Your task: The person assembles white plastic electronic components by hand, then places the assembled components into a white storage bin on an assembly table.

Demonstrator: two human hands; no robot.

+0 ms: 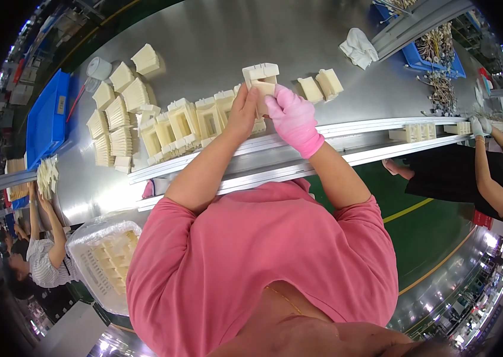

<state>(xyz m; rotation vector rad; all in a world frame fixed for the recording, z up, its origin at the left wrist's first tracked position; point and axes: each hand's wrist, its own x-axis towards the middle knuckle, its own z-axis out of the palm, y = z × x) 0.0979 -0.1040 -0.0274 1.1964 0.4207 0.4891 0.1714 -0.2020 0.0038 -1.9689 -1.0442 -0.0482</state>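
Observation:
Both hands meet over the metal table, around a cream plastic housing (261, 72) and a flatter cream piece (265, 89) against its near side. My left hand (242, 113), bare, is closed on the left side of the housing. My right hand (292, 116), in a pink glove, grips the right side, its thumb toward the flat piece. How the two pieces join is hidden by the fingers. Left of my hands runs a row of open-framed cream housings (183, 119). Two loose cream pieces (330, 84) stand to the right.
Stacked ribbed cream parts (119, 113) and a blue tray (49, 116) lie left. A metal rail track (352, 134) carrying more housings (419, 132) crosses before me. A white cloth (358, 47) and a blue wire bin (456, 66) are far right. A lined basket (98, 262) stands lower left. Co-workers flank both sides.

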